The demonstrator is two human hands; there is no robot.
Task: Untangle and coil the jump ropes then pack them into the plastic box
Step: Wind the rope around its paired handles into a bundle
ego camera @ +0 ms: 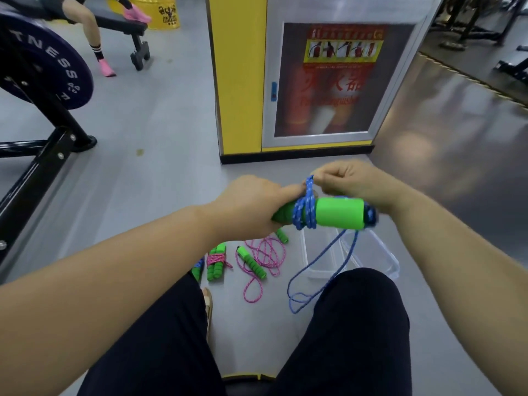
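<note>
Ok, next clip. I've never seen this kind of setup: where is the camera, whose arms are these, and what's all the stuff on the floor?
There is no machine here. A single camera sits on a seated person's head and looks down at their own bare arms and knees. The left hand grips the green handles. The blue rope is wound around them, and the fingers of the right hand pinch a loop of it. The rest of that rope hangs down to the grey floor. On the floor lie a loose pink rope, a wound pink bundle and the clear plastic box.
</note>
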